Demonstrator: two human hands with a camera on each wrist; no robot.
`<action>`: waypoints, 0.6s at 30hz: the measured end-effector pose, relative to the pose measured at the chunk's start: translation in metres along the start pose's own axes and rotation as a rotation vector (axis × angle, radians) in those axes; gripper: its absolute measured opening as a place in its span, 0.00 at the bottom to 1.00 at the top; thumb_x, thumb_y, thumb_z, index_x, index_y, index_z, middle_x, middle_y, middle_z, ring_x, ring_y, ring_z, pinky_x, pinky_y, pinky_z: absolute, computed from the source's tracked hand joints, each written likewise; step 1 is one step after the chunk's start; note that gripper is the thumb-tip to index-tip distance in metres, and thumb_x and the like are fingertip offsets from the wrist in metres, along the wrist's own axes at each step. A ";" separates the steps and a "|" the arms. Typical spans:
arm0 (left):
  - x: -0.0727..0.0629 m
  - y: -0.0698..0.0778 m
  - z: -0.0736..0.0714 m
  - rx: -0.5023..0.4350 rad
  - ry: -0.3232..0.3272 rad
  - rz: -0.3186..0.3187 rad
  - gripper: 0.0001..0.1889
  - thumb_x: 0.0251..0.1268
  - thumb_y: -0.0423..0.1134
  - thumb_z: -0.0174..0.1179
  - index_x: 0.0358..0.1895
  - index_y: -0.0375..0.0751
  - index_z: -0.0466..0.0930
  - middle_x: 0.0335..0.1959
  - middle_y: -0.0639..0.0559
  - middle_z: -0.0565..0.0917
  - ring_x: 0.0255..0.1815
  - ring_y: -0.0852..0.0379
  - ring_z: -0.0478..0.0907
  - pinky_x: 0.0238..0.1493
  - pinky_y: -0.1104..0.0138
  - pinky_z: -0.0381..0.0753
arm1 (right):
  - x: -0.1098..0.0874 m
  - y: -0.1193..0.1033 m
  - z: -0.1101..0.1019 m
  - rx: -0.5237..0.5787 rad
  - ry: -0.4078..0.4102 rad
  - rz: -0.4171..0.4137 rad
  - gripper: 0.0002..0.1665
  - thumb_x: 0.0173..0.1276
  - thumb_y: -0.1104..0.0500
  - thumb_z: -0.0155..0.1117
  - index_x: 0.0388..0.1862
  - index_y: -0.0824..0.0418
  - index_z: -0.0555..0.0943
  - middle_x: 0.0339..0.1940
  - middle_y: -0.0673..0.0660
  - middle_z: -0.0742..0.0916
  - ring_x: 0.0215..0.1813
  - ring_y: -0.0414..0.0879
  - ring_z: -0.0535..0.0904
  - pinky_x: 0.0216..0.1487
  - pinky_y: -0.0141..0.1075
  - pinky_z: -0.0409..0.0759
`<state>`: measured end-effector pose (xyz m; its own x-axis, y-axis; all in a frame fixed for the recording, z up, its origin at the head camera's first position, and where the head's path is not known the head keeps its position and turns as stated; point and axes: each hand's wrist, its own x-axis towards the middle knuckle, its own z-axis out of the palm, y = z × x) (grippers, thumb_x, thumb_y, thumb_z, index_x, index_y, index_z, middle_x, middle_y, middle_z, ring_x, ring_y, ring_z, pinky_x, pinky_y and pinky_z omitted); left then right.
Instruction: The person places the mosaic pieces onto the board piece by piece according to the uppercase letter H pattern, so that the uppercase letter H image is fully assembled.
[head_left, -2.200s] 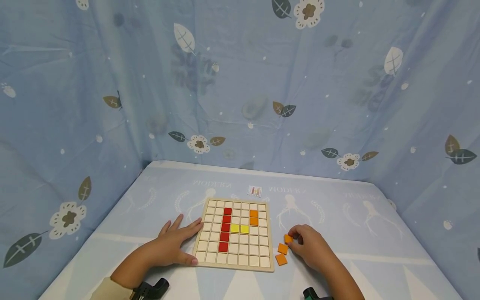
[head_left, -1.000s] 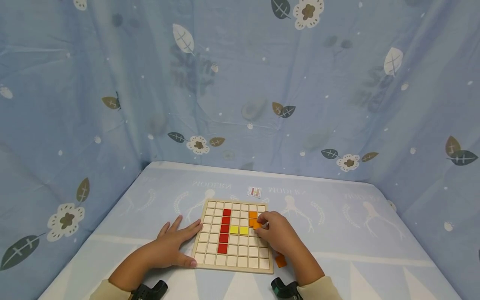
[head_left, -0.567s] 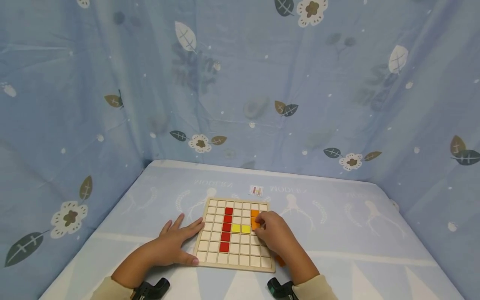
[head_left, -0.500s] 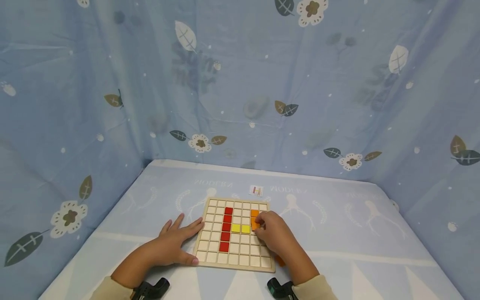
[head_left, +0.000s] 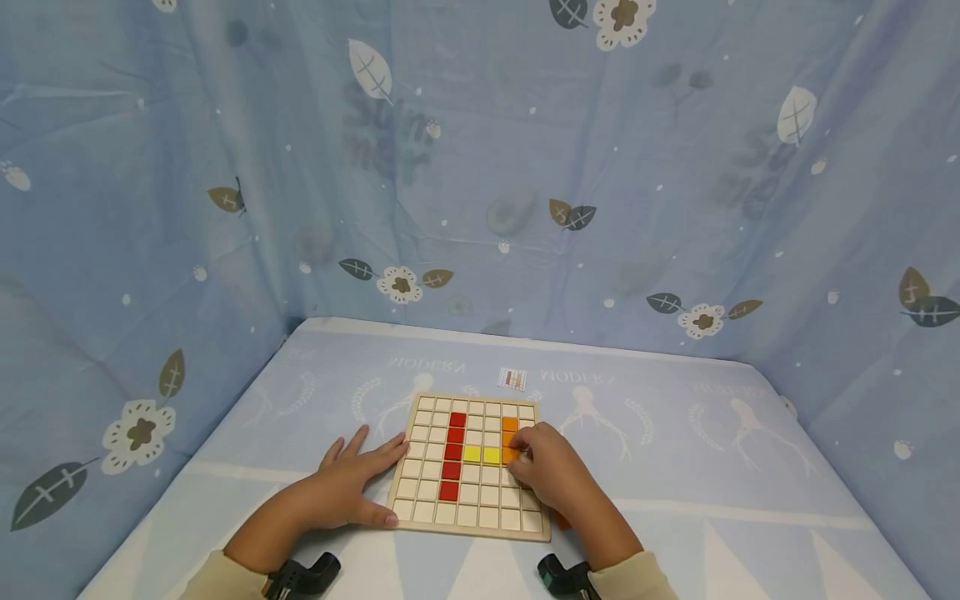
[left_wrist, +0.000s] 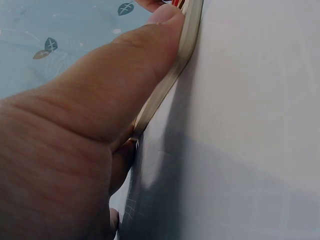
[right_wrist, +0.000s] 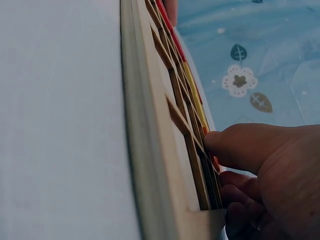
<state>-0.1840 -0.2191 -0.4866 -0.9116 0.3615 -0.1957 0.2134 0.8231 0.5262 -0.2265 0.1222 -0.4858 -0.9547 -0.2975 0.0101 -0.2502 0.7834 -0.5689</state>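
A wooden grid board (head_left: 472, 532) lies on the table, with a column of red tiles (head_left: 453, 452) and two yellow tiles (head_left: 482, 454) in its cells. My left hand (head_left: 341, 487) rests with spread fingers against its left edge; the thumb (left_wrist: 162, 35) lies on the rim in the left wrist view. My right hand (head_left: 553, 468) pinches an orange tile (head_left: 507, 456) at the cell right of the yellow pair, below other orange tiles (head_left: 510, 425). In the right wrist view, thumb and fingers of the right hand (right_wrist: 280, 170) are down at the grid, partly hiding the tile.
A loose orange tile (head_left: 562, 522) shows beside the board's right edge, partly behind my right forearm. Beyond the board lies a small card (head_left: 513, 379) with a coloured grid. Patterned blue curtains (head_left: 480, 167) enclose the table's back and sides.
My right hand took an orange tile from the loose ones at the right and carried it left onto the board. The tile now sits squarely in its cell. The left hand has stayed put.
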 end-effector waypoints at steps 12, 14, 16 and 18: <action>0.001 -0.003 0.000 -0.002 0.009 0.022 0.61 0.44 0.67 0.78 0.84 0.57 0.58 0.86 0.58 0.56 0.86 0.28 0.29 0.77 0.30 0.25 | -0.004 0.002 -0.003 0.031 0.010 -0.009 0.14 0.69 0.56 0.74 0.52 0.54 0.86 0.45 0.49 0.82 0.45 0.44 0.76 0.49 0.43 0.80; 0.001 -0.003 0.000 -0.007 0.008 0.026 0.61 0.44 0.68 0.78 0.84 0.57 0.58 0.86 0.57 0.56 0.86 0.27 0.29 0.77 0.30 0.25 | -0.005 0.004 -0.004 0.041 0.014 -0.010 0.14 0.70 0.55 0.74 0.53 0.53 0.86 0.47 0.49 0.83 0.45 0.43 0.76 0.50 0.42 0.80; 0.000 -0.003 0.000 -0.011 0.004 0.025 0.61 0.44 0.67 0.78 0.84 0.57 0.58 0.86 0.57 0.56 0.86 0.27 0.29 0.77 0.30 0.25 | -0.006 0.005 -0.006 0.055 0.015 -0.010 0.14 0.70 0.56 0.73 0.54 0.54 0.86 0.48 0.49 0.83 0.46 0.43 0.77 0.49 0.42 0.80; 0.000 -0.003 0.000 -0.009 0.000 0.017 0.60 0.44 0.67 0.78 0.84 0.57 0.59 0.86 0.58 0.56 0.86 0.28 0.29 0.77 0.30 0.25 | -0.007 0.006 -0.008 0.064 0.015 -0.010 0.15 0.71 0.56 0.71 0.55 0.54 0.86 0.49 0.49 0.83 0.46 0.43 0.77 0.49 0.42 0.80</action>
<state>-0.1843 -0.2215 -0.4882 -0.9080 0.3752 -0.1866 0.2257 0.8130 0.5367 -0.2221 0.1333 -0.4826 -0.9545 -0.2968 0.0283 -0.2496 0.7436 -0.6203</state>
